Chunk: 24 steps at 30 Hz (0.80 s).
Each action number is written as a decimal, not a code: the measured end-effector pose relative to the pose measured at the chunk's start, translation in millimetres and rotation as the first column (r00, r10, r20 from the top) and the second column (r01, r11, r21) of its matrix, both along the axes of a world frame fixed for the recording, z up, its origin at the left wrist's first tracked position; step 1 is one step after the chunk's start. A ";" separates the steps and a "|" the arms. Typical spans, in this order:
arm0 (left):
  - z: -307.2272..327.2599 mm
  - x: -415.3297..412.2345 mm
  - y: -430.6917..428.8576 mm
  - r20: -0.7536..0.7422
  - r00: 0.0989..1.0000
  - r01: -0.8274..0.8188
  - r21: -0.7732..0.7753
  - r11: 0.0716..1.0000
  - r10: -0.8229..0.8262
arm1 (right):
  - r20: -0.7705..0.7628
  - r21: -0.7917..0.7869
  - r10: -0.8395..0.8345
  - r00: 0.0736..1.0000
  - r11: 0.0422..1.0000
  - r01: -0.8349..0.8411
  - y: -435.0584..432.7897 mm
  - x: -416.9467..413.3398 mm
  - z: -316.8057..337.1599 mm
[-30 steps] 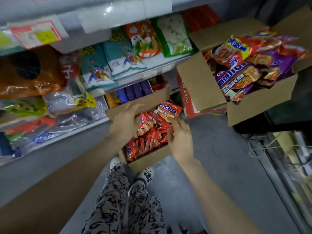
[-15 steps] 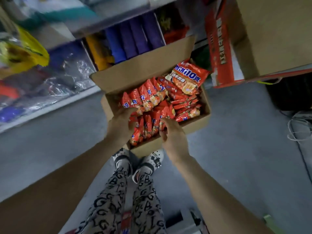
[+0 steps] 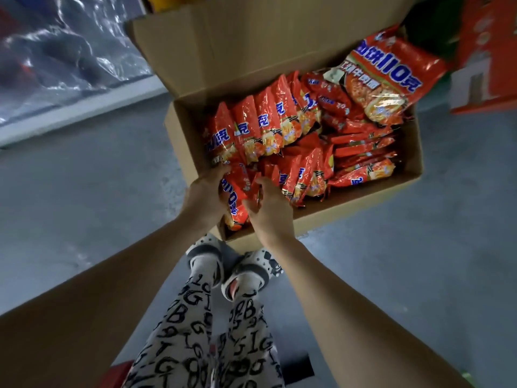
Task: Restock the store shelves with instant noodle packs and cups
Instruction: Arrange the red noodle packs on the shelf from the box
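An open cardboard box (image 3: 363,203) stands on the floor, filled with several red instant noodle packs (image 3: 268,121) set on edge. One pack (image 3: 389,79) lies flat on top at the box's far right. At the near left corner, both hands clasp a small bundle of red packs (image 3: 233,196). My left hand (image 3: 202,191) grips the bundle from the left. My right hand (image 3: 270,211) grips it from the right, fingers curled over the packs' edges.
The box's flap (image 3: 251,43) stands open at the far side. A low shelf with shiny plastic-wrapped goods (image 3: 64,51) runs along the upper left. A red carton (image 3: 486,51) sits at the right edge. My feet (image 3: 232,264) stand against the box on the grey floor.
The camera has moved closer and tilted down onto the box. Both hands have drawn together at the near left corner and now clasp a bundle of packs between them.
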<state>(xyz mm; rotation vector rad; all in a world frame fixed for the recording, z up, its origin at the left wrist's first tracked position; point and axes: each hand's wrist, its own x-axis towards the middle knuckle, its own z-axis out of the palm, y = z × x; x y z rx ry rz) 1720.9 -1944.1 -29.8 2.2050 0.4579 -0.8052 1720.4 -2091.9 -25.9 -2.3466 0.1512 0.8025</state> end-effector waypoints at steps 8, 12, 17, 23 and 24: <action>-42.1 -5.6 7.9 -0.036 0.999 0.014 0.012 1.000 -0.013 | -0.073 -0.082 -0.122 0.990 0.990 0.116 23.8 -12.6 -45.2; -38.0 -3.4 9.2 -0.063 0.998 0.010 -0.006 1.000 -0.010 | -0.099 -0.053 -0.154 0.983 0.987 0.149 15.3 -3.5 -37.5; -16.7 11.7 8.6 -0.046 0.999 -0.012 -0.072 0.997 0.009 | -0.222 0.144 -0.260 0.940 0.945 0.295 -13.6 30.6 -7.6; 6.0 50.2 -5.6 0.015 1.000 0.028 -0.082 0.996 -0.026 | -0.463 0.253 -0.362 0.809 0.821 0.512 -52.6 87.3 22.1; 8.2 56.8 -8.2 0.026 1.000 0.012 -0.104 0.995 -0.009 | -0.477 0.253 -0.367 0.798 0.812 0.525 -58.4 95.5 23.7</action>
